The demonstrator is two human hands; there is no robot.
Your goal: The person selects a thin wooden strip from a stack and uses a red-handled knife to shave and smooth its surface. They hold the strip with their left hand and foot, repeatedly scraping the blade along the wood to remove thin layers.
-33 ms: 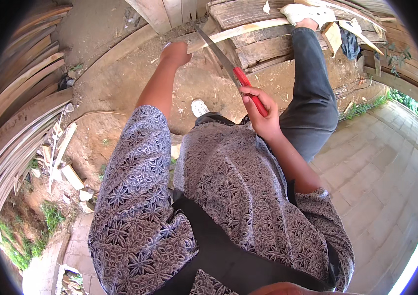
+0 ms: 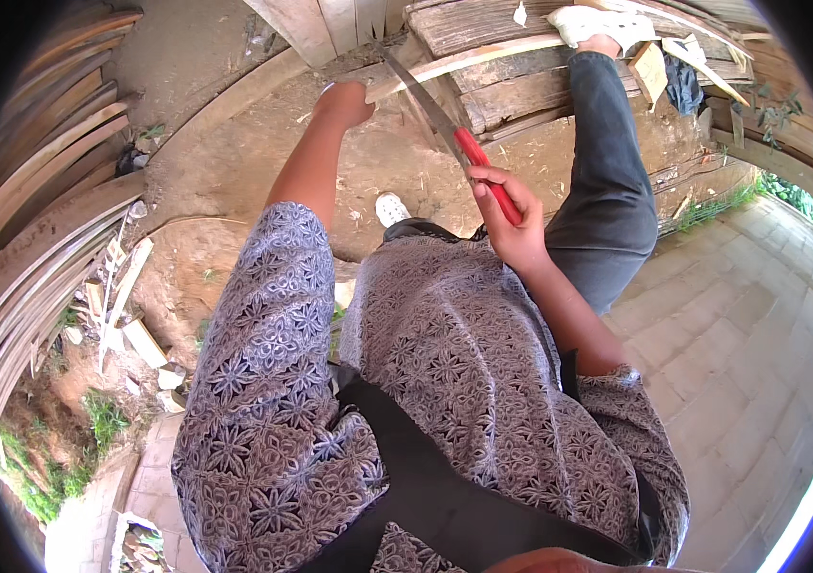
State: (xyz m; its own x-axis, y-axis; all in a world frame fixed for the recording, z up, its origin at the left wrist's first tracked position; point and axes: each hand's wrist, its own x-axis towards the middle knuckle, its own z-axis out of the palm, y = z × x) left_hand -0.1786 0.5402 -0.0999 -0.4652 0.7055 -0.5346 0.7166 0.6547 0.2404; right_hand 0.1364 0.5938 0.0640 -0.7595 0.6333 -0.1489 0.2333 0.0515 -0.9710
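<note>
My left hand is stretched forward and grips the near end of a long pale wooden strip. The strip lies across a pile of weathered planks. My right hand is closed around the red handle of a long knife. Its grey blade points up and left, with its edge meeting the strip close to my left hand. My right leg in dark trousers is raised, and its white shoe rests on the planks.
Curved wooden slats are stacked along the left. Wood offcuts litter the bare dirt. My other white shoe stands on the dirt. Paving stones run along the right, with green plants at their edge.
</note>
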